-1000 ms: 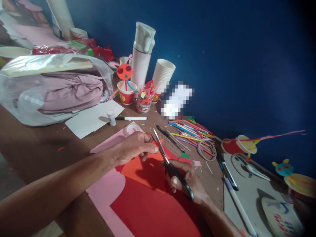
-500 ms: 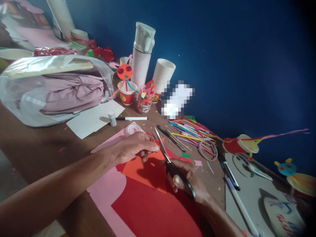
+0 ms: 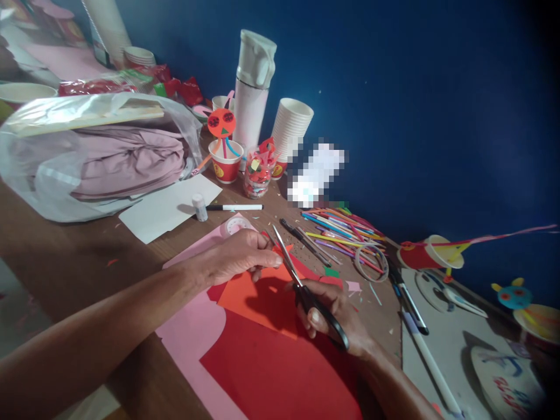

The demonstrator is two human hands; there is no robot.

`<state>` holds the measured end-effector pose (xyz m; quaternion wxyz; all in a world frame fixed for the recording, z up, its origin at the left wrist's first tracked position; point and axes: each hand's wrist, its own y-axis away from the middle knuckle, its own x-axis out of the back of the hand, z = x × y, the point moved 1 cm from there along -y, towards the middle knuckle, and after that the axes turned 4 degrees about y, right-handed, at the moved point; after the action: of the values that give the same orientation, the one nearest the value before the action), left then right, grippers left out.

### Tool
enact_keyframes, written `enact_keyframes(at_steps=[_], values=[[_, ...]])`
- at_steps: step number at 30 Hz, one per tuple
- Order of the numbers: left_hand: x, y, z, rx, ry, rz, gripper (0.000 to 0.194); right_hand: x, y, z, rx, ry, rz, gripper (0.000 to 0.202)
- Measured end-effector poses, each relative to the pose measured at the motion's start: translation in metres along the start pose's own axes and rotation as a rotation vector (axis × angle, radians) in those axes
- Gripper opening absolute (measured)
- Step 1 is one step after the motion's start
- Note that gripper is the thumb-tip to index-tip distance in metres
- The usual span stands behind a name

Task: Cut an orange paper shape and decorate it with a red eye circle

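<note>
Black-handled scissors [image 3: 306, 294] are gripped in my right hand [image 3: 328, 309], their blades slightly parted and pointing up and away. My left hand [image 3: 249, 255] pinches a small orange-red paper piece [image 3: 283, 251] beside the blades; the fingers cover most of it. Whether the blades touch the paper I cannot tell. Below both hands lies an orange sheet [image 3: 251, 303] on top of a red sheet [image 3: 271, 373]. A pink sheet [image 3: 192, 344] with a curved cut edge lies under them.
Beyond my hands are colored sticks [image 3: 336, 233], a tape roll [image 3: 371, 262], a glue stick [image 3: 199, 207] and a marker [image 3: 238, 207]. Behind stand a white flask [image 3: 251, 105], stacked paper cups [image 3: 292, 128] and a cup with an orange face [image 3: 225, 163]. A plastic bag [image 3: 39, 169] sits left.
Both hands keep nearly the same pose, with the scissors and the paper piece still held. The view has shifted slightly, so the background objects sit a little higher.
</note>
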<state>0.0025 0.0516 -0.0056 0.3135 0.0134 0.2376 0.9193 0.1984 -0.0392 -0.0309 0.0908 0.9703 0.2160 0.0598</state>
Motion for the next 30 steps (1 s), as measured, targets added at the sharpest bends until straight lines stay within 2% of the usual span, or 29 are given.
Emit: enact_keyframes(at_steps=[4,10,16,20,23,30], values=[[0.001,-0.001,0.000,0.001,-0.004,-0.006,0.023,0.000,0.000,0.000,-0.006,-0.001,0.006,0.054],[-0.002,0.000,0.004,-0.001,0.057,-0.041,0.014,0.000,0.001,-0.002,-0.020,0.008,0.003,0.053],[-0.001,0.000,0.001,0.031,0.062,-0.016,0.013,-0.001,0.000,-0.005,-0.040,0.014,0.023,0.054],[-0.002,0.000,-0.001,-0.050,0.150,-0.060,0.026,-0.003,-0.002,-0.006,-0.005,0.012,0.049,0.054],[-0.004,0.001,-0.002,-0.098,0.169,-0.082,0.028,-0.005,-0.002,-0.004,0.017,0.000,0.091,0.053],[-0.012,0.003,-0.008,-0.176,0.221,-0.001,0.028,-0.010,-0.002,0.001,0.063,-0.032,0.135,0.052]])
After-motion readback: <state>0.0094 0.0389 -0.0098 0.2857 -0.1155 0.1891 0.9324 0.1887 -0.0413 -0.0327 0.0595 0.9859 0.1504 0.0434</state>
